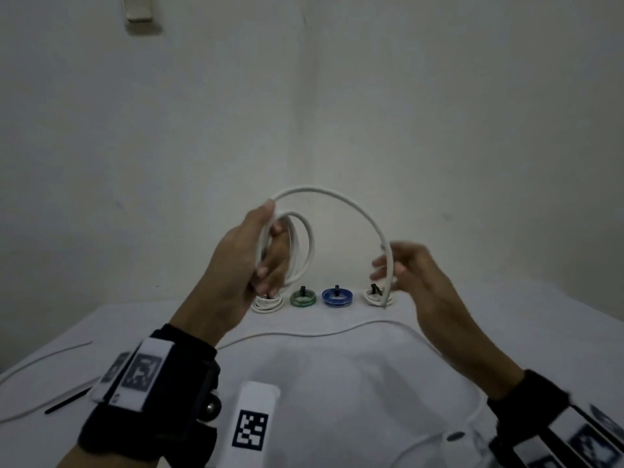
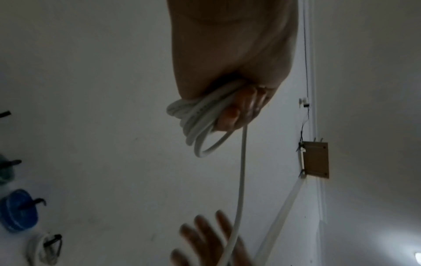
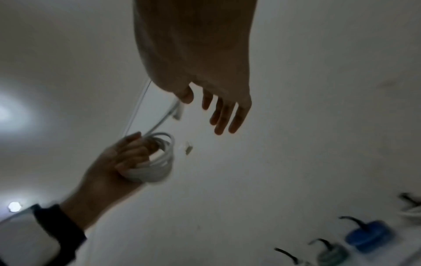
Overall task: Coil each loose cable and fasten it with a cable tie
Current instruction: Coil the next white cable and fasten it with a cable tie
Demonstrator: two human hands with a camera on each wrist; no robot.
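My left hand [image 1: 236, 265] is raised above the table and grips a small coil of white cable [image 1: 302, 251], with several loops bunched in its curled fingers [image 2: 230, 115]. From the top of that hand the free length of the cable [image 1: 337, 197] arcs up and over to my right hand [image 1: 405, 268]. There it runs down across straight, spread fingers [image 3: 222, 115], close to the thumb. The cable's tail hangs below the right hand toward the table. The right wrist view shows the coil [image 3: 159, 162] in the left hand [image 3: 109, 171].
Four tied coils stand in a row at the table's far edge: white [image 1: 268, 304], green [image 1: 303, 297], blue [image 1: 336, 296], white [image 1: 373, 297], each with a black tie. A loose white cable [image 1: 304, 334] crosses the white tablecloth [image 1: 523, 332]. A black cable tie [image 1: 67, 401] lies at the left.
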